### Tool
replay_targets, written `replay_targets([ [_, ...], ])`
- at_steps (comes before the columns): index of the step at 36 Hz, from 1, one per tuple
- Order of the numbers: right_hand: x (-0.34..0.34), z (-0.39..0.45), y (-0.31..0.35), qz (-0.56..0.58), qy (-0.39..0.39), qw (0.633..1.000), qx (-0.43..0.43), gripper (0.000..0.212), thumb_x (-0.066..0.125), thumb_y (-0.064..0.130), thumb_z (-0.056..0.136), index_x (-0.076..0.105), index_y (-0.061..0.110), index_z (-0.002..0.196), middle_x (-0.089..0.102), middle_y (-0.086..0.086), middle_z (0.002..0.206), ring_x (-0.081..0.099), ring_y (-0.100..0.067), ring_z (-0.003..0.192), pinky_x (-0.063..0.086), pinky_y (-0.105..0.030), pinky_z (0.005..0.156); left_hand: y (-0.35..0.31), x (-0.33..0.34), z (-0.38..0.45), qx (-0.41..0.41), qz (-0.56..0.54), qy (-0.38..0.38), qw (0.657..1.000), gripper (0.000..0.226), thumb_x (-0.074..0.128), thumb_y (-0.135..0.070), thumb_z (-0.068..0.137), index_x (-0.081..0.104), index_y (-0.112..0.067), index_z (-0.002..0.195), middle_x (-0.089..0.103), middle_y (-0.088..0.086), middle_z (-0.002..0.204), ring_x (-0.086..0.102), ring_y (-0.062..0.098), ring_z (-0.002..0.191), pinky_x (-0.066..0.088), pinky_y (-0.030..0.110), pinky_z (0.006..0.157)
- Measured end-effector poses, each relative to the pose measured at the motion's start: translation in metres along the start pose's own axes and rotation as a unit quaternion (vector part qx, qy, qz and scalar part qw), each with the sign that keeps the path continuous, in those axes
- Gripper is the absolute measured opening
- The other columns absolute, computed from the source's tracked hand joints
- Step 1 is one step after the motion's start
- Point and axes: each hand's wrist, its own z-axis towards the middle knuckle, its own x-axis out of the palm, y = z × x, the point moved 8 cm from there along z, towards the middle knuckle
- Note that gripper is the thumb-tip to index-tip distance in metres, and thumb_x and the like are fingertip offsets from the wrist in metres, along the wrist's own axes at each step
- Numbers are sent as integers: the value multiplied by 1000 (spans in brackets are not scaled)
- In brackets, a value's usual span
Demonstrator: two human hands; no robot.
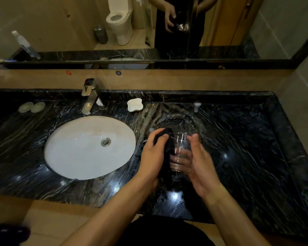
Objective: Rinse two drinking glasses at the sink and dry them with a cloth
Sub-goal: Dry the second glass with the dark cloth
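Drying glass [180, 153] over bench [247, 139], 3 o'clock of sink [89, 148].
Left hand [154, 157] grips dark cloth [167, 150] against glass; right hand [201, 167] cups its wall. Wet, slippery, fragile; hold sides.

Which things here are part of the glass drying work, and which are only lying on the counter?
Part of the job: drinking glass, dark cloth, left hand gripping the cloth, right hand holding the glass, sink, tap.

Just lying about: white soap dish, two round pads, small white stopper.
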Motion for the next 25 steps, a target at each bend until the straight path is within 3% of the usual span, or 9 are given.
replay_targets([
  [3,-4,0,-4,4,-36,999,-1,48,40,57,97,61,20,119,75,-2,91,71,-9,66,53,-23,50,0,0,0,64,99,-11,993,16,55,-33,98,61,-42,111,68,-8,109,66,6,96,54,26,85],
  [6,5,-3,-8,-3,7,1000,13,47,41,61,93,65,26,113,78,12,92,74,-2,79,55,-19,60,-4,5,-7,131,167,-28,977,24,55,-34,99,54,-42,122,58,-5,119,57,-9,98,45,8,81],
  [9,8,-7,-4,-4,5,1000,-4,71,71,66,71,66,14,119,75,-2,113,71,-19,107,56,-34,84,-12,11,-19,188,219,-30,957,33,56,-30,98,52,-36,131,52,-4,121,49,-17,101,37,-1,79],
  [11,3,-7,-2,26,-22,999,-10,83,79,64,65,64,7,123,73,-13,117,69,-29,111,58,-41,88,-14,14,-30,238,252,-23,938,38,59,-28,97,52,-33,133,49,-3,125,45,-18,108,34,-2,85],
  [14,1,-6,1,72,-23,997,26,67,62,62,79,72,7,116,74,-17,111,71,-31,104,57,-43,92,-11,18,-49,322,316,1,892,40,55,-36,95,47,-36,134,39,-2,141,38,-18,121,28,-3,95],
  [17,3,-4,-3,139,15,988,69,66,49,69,85,82,11,86,77,-15,92,75,-27,83,59,-38,83,-4,19,-63,378,351,25,856,40,49,-44,97,42,-38,135,31,-3,148,40,5,133,30,6,105],
  [19,4,-4,-4,161,30,984,72,68,45,68,89,82,11,79,76,-14,88,74,-25,78,59,-37,79,-2,16,-68,388,322,22,863,38,50,-42,98,44,-35,135,31,-1,148,38,8,136,29,10,109],
  [22,6,-6,-8,157,51,982,89,71,43,68,89,81,8,86,76,-16,96,75,-24,81,56,-37,80,-1,7,-68,345,244,-7,906,39,53,-32,94,48,-33,133,38,2,144,37,-1,134,27,7,106],
  [25,9,-8,-12,117,59,986,105,75,43,69,88,75,5,111,71,-21,118,72,-27,99,58,-36,81,3,-1,-61,255,184,-32,949,36,52,-42,90,48,-48,125,45,-5,137,43,-8,126,31,1,96],
])
